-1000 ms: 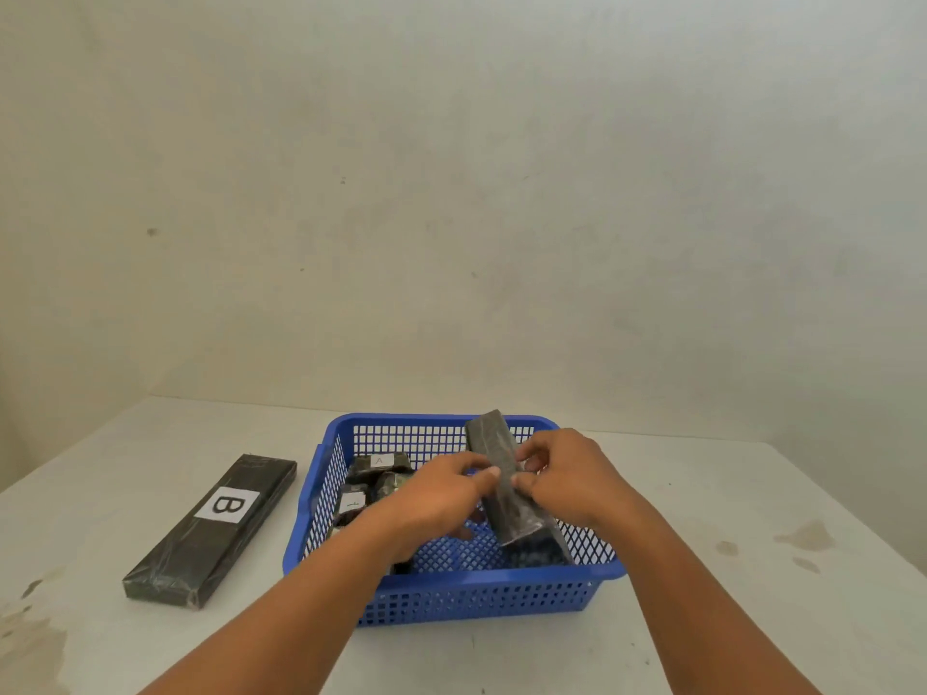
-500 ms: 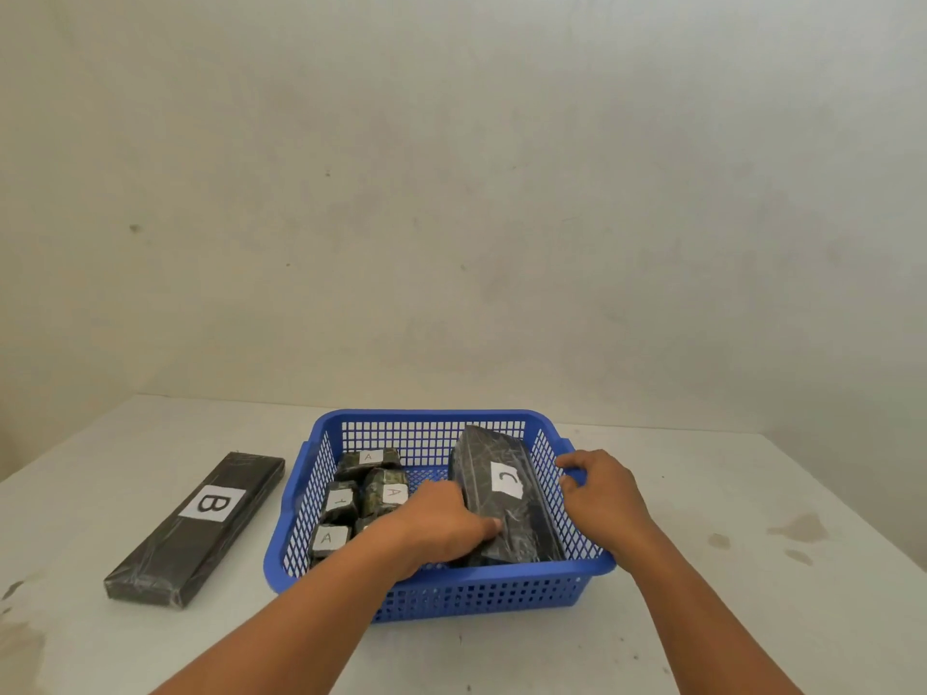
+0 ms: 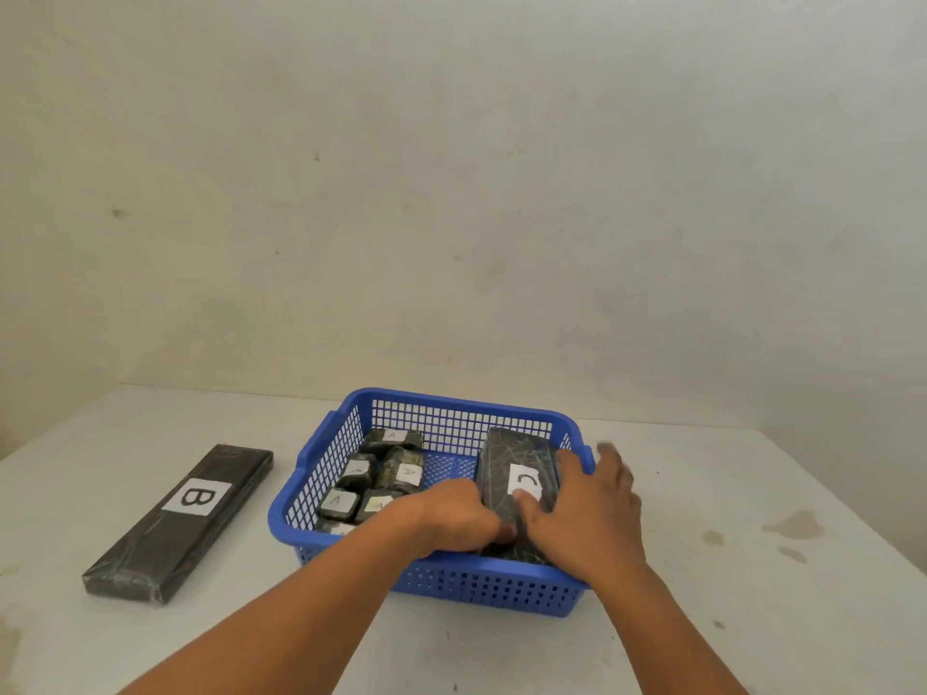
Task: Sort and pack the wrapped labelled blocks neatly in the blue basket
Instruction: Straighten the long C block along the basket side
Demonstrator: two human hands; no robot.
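Observation:
The blue basket (image 3: 454, 581) sits mid-table. On its right side lies a long black wrapped block labelled C (image 3: 516, 459). My left hand (image 3: 459, 516) grips that block's near left edge. My right hand (image 3: 584, 509) rests on its right side with fingers spread, some reaching over the basket's right rim, blurred. Several small wrapped blocks labelled A (image 3: 381, 481) fill the basket's left side. A long flat black block labelled B (image 3: 183, 521) lies on the table left of the basket.
The white table (image 3: 727, 569) has brownish stains (image 3: 795, 526) at the right and a stain at the far left edge. A plain wall stands behind the table.
The C block went from tilted up in both hands to lying flat in the basket's right side. My right hand moved from the basket rim onto the block.

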